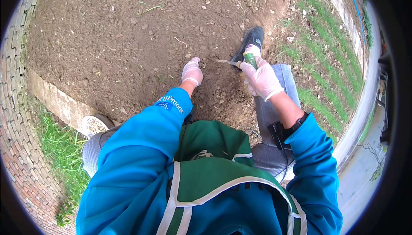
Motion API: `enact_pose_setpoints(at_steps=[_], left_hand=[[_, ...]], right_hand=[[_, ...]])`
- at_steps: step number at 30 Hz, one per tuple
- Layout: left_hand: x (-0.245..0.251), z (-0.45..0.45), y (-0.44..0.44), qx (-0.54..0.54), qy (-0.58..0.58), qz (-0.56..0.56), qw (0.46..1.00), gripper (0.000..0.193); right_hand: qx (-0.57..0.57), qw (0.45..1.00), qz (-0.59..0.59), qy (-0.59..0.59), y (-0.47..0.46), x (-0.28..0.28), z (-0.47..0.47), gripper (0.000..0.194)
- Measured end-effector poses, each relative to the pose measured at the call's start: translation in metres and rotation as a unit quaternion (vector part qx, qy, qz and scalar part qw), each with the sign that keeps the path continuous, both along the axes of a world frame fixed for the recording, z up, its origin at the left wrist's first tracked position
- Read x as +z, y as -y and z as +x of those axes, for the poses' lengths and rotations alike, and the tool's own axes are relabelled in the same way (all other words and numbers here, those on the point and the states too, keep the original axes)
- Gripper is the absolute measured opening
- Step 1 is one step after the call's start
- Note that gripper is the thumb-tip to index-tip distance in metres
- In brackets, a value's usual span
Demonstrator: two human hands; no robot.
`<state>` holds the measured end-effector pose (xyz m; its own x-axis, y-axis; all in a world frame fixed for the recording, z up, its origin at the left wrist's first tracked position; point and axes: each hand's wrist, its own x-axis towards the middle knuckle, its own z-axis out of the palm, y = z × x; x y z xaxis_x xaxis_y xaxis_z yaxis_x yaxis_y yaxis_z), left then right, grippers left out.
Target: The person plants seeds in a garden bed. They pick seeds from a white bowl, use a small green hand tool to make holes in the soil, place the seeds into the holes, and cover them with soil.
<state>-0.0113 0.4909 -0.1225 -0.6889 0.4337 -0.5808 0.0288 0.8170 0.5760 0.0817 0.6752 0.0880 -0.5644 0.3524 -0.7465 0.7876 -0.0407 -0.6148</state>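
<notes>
My right hand [262, 77], in a thin translucent glove, grips the green handle [249, 60] of a small hand tool. Its narrow metal blade [227, 62] points left over the loose brown soil [128, 51]. The exact shape of the blade's tip is hard to tell. My left hand [192, 71], gloved as well, is low at the soil, left of the blade and apart from it. Its fingers are bunched together and point at the ground; whether they hold anything is hidden. Just beyond my right hand, my dark shoe [248, 43] rests on the soil.
A white container [94, 126] with small pale bits stands by my left leg, near a stone edging [61, 103]. Grass [61, 148] and brick paving [19, 157] lie to the left. Rows of green seedlings [325, 54] grow on the right, beside a pale curb [347, 19].
</notes>
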Motion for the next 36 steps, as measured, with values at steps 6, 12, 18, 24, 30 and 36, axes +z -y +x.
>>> enact_pose_setpoints(at_steps=[6,12,18,24,30,36], left_hand=[[0.002,0.000,-0.002,-0.140,-0.016,-0.021,0.990,0.048],[-0.001,0.002,-0.004,-0.199,-0.014,-0.030,0.979,0.049],[-0.002,-0.006,-0.002,-0.228,0.025,-0.047,0.972,0.049],[0.010,-0.013,0.020,-0.115,0.046,0.008,0.992,0.037],[0.033,0.018,0.025,-0.314,-0.074,0.008,0.946,0.049],[0.043,0.007,0.012,-0.303,0.011,-0.072,0.950,0.052]], right_hand=[[0.213,0.914,0.292,-0.185,0.016,-0.023,-0.014,0.025],[0.288,0.910,0.280,-0.103,0.012,-0.033,0.005,0.031],[0.304,0.904,0.288,-0.092,0.020,-0.043,0.000,0.037],[0.260,0.931,0.243,-0.080,0.014,-0.017,-0.014,0.031],[0.168,0.944,0.273,-0.080,0.018,-0.005,0.008,0.026],[0.154,0.955,0.243,-0.072,0.016,-0.003,0.022,0.034]])
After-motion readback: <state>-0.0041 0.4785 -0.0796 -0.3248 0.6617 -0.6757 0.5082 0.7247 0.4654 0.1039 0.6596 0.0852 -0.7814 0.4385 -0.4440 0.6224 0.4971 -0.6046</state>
